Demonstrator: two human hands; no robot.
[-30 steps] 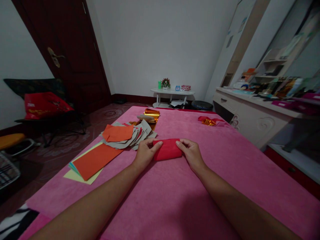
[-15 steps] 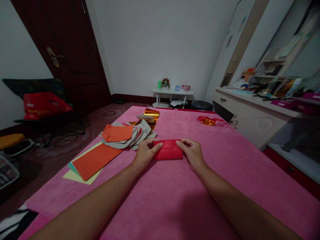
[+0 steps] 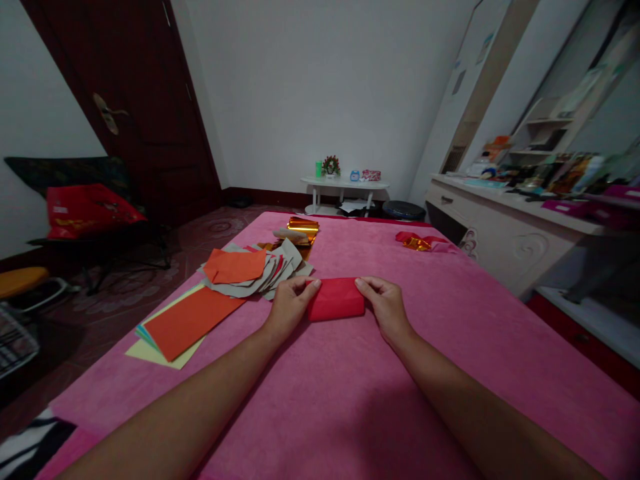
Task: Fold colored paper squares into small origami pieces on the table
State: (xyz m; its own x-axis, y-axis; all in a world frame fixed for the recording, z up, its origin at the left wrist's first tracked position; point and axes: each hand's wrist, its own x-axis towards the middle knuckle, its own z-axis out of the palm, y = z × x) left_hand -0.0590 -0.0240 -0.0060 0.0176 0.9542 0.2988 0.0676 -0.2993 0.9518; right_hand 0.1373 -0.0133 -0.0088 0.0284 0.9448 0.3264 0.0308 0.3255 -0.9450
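Between my hands is a flat red folded paper [image 3: 336, 300], shaped like a small envelope, just over the pink cloth [image 3: 320, 380]. My left hand [image 3: 291, 301] pinches its upper left corner, thumb on the near face. At the upper right corner, my right hand [image 3: 387, 303] grips it the same way. The fingers behind the paper are hidden. Left of my left hand lies a pile of grey paper pieces [image 3: 280, 267] with an orange sheet [image 3: 235, 265] on top.
Nearer on the left are stacked coloured sheets, orange [image 3: 193, 320] uppermost. A gold foil roll [image 3: 305, 229] lies behind the grey pile. Red and gold scraps [image 3: 417, 242] sit at the far right of the cloth. A white dresser [image 3: 510, 213] stands along the right side.
Both thumbs have slid outward and up toward the paper's upper corners. The red paper has tilted slightly, and both hands still hold it in nearly the same place.
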